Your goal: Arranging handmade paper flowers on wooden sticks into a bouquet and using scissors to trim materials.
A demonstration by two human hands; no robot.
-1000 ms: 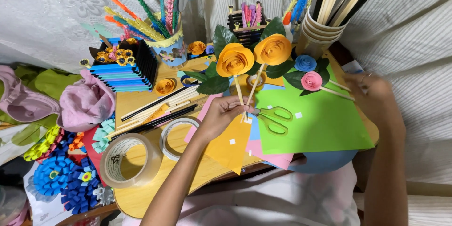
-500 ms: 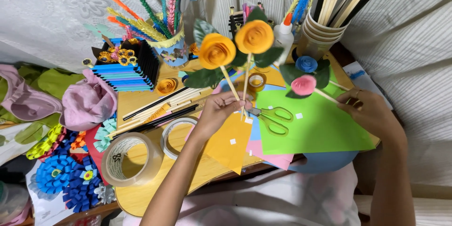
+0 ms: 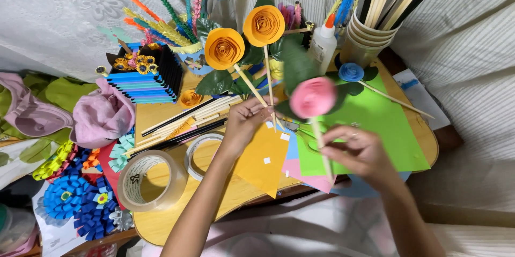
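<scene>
Item: paper flower assembly in hand, seen from the head view. Two orange paper roses (image 3: 244, 36) on wooden sticks are held upright together in the left hand (image 3: 245, 123), whose grip is clenched about both sticks above the yellow paper sheet (image 3: 263, 163). A pink paper rose (image 3: 313, 97) on its own stick is pinched in the right hand (image 3: 360, 152), the grip closed on the lower stick, the bloom raised just beside the orange pair and over the green paper sheet (image 3: 375, 123). A blue paper rose (image 3: 351, 71) on a stick is left lying on the green sheet, untouched. Noted on the wooden tabletop (image 3: 161, 219): two rolls of tape (image 3: 153, 181), a glue bottle (image 3: 323, 45), paper cups of sticks (image 3: 370, 34), loose sticks (image 3: 182, 123), a folded blue-and-black paper piece (image 3: 145, 77), blue paper flowers (image 3: 75, 203) at the left edge. Progress, as judged: four roses are already rolled and mounted; three are gathered in the hands, not yet joined into one bunch; the blue one remains to be collected, and no binding is seen. Change from the earlier frames: the pink rose, formerly lying beside the blue one on the green sheet, has been lifted and brought toward the orange pair; the orange pair has been kept in the left hand, raised slightly.
</scene>
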